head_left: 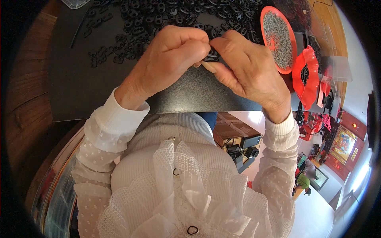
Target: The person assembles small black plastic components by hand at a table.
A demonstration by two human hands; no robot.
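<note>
My two hands meet over the near part of a black work surface. My left hand (174,57) is closed, thumb pressed against curled fingers; whatever it grips is hidden. Touching it, my right hand (252,65) pinches with thumb and fingers. A small black plastic piece (212,54) shows between the right thumb and forefinger, mostly covered by the fingers. Beyond the hands lies a heap of small black plastic pieces with holes (145,16), like cord lock parts. Some loose ones (104,53) spread out to the left.
A red oval tray (294,43) full of small metal springs stands at the right. Beside it is a red wavy-rimmed bowl (311,79) with black pieces inside. The black work surface (95,93) ends just before my body. Right and below, a cardboard box (234,125) sits lower down.
</note>
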